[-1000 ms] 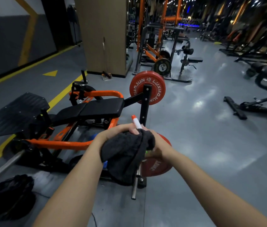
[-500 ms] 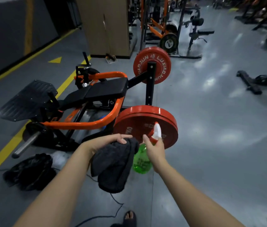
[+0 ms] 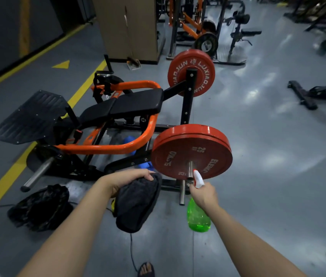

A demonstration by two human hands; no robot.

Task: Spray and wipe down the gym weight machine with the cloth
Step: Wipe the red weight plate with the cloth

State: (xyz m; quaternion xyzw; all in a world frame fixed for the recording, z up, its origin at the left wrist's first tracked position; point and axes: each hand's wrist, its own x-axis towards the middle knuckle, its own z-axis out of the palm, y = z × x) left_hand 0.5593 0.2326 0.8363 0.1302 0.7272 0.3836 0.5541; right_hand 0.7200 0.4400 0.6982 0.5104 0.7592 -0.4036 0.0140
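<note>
While no wet sheen or wiped streak shows on it, the orange-and-black weight machine (image 3: 138,102) beyond both hands looks barely started. Its red weight plate (image 3: 180,148) sits just ahead of the nozzle. The dark cloth (image 3: 138,204) hangs bunched, gripped by the left hand (image 3: 128,177). The right hand (image 3: 205,194) clasps the green spray bottle (image 3: 198,218), aimed at the plate.

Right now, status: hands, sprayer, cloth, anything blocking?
Left hand grips dark grey cloth, hanging. Right hand grips green plastic spray bottle, pointed at near red weight plate. Nothing between them.
</note>
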